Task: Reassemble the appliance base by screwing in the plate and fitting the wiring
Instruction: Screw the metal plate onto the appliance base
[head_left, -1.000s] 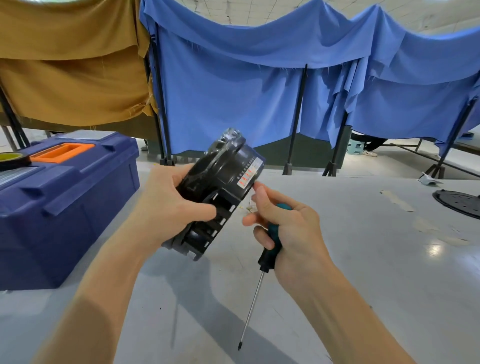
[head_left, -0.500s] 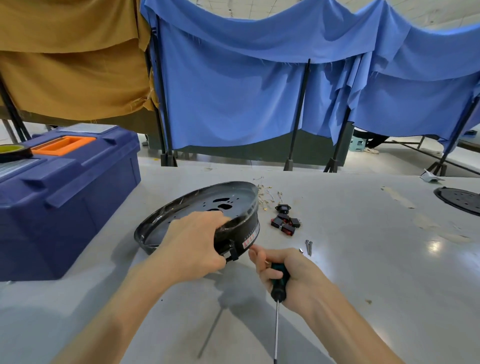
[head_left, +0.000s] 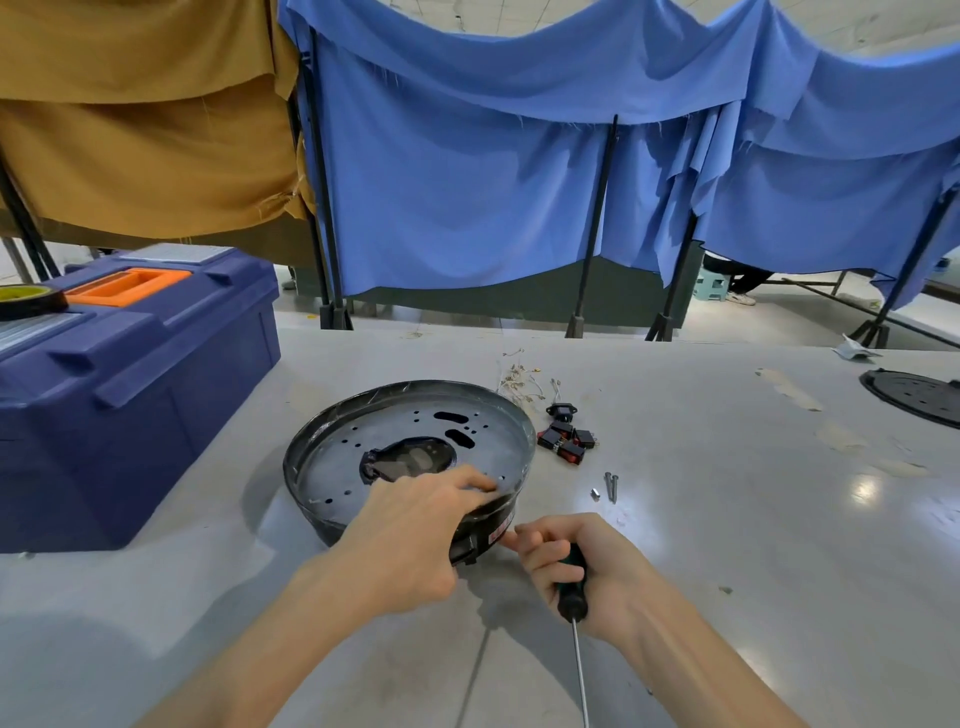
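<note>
Hands first: the right hand (head_left: 582, 571) is wrapped around a screwdriver (head_left: 573, 597), shaft pointing back toward the wearer, while the left hand (head_left: 410, 540) clamps the near rim of the appliance base (head_left: 363, 467), fingers curled over its edge. That base sits open side up on the counter (head_left: 727, 519), its perforated metal plate (head_left: 337, 467) showing inside. It looks rigid and fairly light (a rim grip seems safest, clear of the cut-out). Just beyond lie two screws (head_left: 611, 486), red-and-black switches (head_left: 566, 441) and thin wiring (head_left: 519, 387); these are small and easily scattered. A blue toolbox (head_left: 130, 389) stands left.
</note>
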